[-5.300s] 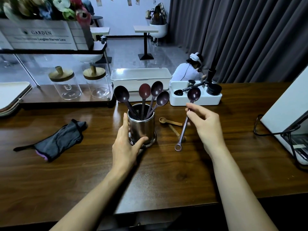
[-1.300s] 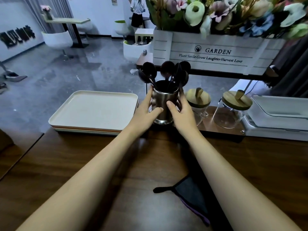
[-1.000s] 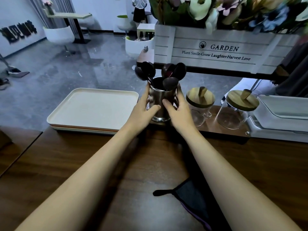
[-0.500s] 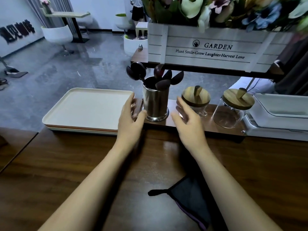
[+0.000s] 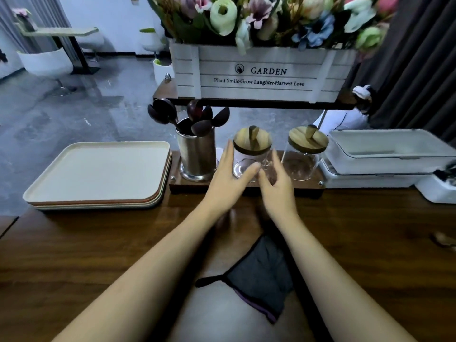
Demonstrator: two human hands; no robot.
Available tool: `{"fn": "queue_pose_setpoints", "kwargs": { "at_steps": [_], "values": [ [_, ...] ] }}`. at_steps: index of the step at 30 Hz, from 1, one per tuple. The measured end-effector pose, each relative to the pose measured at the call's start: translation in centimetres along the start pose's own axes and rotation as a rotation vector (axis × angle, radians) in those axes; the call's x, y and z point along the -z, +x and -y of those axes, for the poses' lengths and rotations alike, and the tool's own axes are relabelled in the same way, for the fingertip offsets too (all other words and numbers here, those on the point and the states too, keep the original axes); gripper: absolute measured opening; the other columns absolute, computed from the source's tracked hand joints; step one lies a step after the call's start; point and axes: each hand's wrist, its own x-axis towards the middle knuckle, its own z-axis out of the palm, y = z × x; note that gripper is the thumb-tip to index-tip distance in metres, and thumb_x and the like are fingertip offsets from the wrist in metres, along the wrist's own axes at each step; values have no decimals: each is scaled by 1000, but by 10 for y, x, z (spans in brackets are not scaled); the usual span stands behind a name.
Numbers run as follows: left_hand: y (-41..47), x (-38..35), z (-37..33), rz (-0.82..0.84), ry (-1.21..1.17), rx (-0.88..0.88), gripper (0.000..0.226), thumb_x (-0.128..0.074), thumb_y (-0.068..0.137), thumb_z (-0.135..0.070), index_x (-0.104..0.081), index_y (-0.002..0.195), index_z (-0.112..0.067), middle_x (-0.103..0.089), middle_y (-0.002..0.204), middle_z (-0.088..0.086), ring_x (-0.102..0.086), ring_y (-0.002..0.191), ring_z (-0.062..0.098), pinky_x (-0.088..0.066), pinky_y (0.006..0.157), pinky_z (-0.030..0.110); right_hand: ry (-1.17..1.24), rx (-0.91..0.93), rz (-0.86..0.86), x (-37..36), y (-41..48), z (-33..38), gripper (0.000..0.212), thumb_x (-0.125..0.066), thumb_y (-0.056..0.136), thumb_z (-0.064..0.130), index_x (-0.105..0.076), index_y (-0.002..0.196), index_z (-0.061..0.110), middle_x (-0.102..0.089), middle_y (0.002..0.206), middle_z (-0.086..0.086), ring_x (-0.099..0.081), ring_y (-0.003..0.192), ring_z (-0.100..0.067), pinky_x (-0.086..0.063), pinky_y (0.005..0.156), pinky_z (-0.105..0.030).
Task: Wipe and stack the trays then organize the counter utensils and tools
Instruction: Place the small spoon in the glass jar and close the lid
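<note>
A steel cup (image 5: 197, 154) holding several dark spoons (image 5: 197, 117) stands at the left end of a low wooden shelf (image 5: 187, 185). To its right sits a glass jar (image 5: 251, 154) with a wooden lid. My left hand (image 5: 228, 178) and my right hand (image 5: 277, 186) reach in on either side of that jar, fingers straight or relaxed, gripping nothing. A stack of trays (image 5: 98, 174), cream on top, lies left of the shelf. A dark cloth (image 5: 259, 272) lies on the counter between my forearms.
A second lidded glass jar (image 5: 304, 151) stands right of the first. White lidded containers (image 5: 385, 156) sit at the right. A white GARDEN flower box (image 5: 261, 72) rests on the upper shelf over the jars. Brown wooden counter (image 5: 74, 243) spreads in front.
Both hands let go of the steel cup, which now stands on the low shelf, and moved right to the first glass jar.
</note>
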Motion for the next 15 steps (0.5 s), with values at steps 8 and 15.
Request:
{"fn": "queue_pose_setpoints", "kwargs": {
  "at_steps": [8, 15],
  "values": [
    [14, -3, -8, -16, -82, 59, 84, -64, 87, -68, -34, 155, -30, -51, 149, -17, -44, 139, 1, -34, 120, 36, 79, -64, 95, 7, 13, 13, 63, -62, 99, 28, -35, 155, 23, -49, 151, 6, -43, 139, -4, -35, 105, -8],
    [-44, -26, -31, -28, -117, -56, 51, -64, 101, -28, -43, 146, -37, -60, 140, -14, -53, 131, 2, -43, 107, 21, 114, 1, 94, 44, -23, 18, 47, -63, 98, 16, -46, 125, 51, -58, 110, 39, -53, 103, 26, -39, 85, 0]
  ]
}}
